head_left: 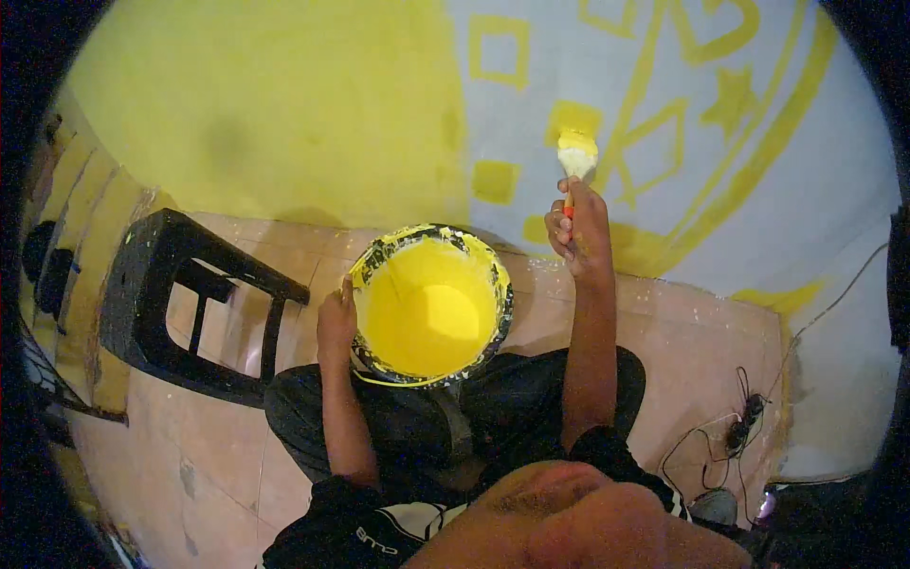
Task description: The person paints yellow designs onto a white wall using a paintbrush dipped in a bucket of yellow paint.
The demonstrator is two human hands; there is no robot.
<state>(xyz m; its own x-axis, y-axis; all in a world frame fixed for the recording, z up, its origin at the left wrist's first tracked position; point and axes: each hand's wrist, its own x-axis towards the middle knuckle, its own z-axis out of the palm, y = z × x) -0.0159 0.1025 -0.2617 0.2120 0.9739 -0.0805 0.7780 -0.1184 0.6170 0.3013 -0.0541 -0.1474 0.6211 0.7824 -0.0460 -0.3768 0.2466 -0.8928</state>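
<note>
My right hand (582, 226) is closed around the handle of a paintbrush (577, 159), raised toward the wall. The bristles carry yellow paint and lie over a yellow square (588, 116) on the pale wall; whether they press on it I cannot tell. Between my bent legs and the wall stands a round paint bucket (506, 302), its dark rim smeared with yellow and white. Yellow paint (417, 308) fills its inside. My left hand (336, 325) grips the bucket's left edge, the fingertips partly hidden by the rim.
A black stool (142, 294) lies on its side at the left, near shelf-like steps (81, 204). The left wall (284, 95) is covered in yellow; outlined shapes, a star (730, 102) among them, mark the right. Cables with a black plug block (744, 429) trail over the tiled floor (223, 455).
</note>
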